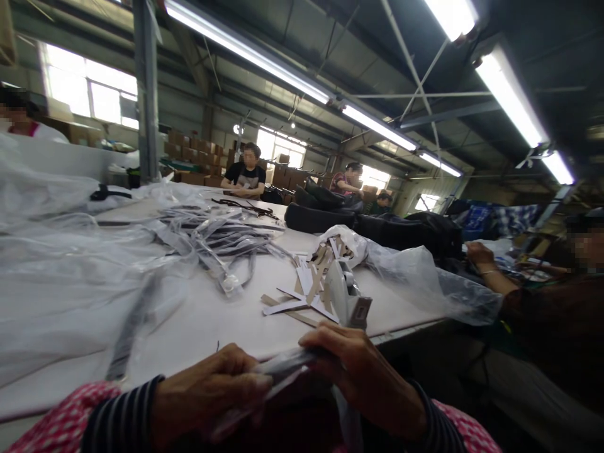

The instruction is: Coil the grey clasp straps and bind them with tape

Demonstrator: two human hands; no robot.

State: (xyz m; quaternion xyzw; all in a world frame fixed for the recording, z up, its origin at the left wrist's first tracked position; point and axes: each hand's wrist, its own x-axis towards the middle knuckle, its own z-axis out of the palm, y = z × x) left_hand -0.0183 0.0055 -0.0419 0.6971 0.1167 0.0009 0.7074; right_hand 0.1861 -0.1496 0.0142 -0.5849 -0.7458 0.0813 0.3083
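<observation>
At the near edge of the surface [212, 321], the left hand [207, 396] and right hand [365, 377] each have a grip clamped on a plastic-sleeved strap [283, 367], probably best held taut, since the film looks slippery.

Two hands: left hand [207, 393], right hand [365, 374]; one wrapped strip [283, 366]; one tape dispenser [346, 297].

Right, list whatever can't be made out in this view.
- Head view: the pale wrapped strip between the left hand and right hand is motion-blurred, so what it is cannot be told.
- Head view: the dark strap on the table is blurred under a clear plastic sheet.
- Head view: the striped sleeves are cut off by the bottom edge.
</observation>
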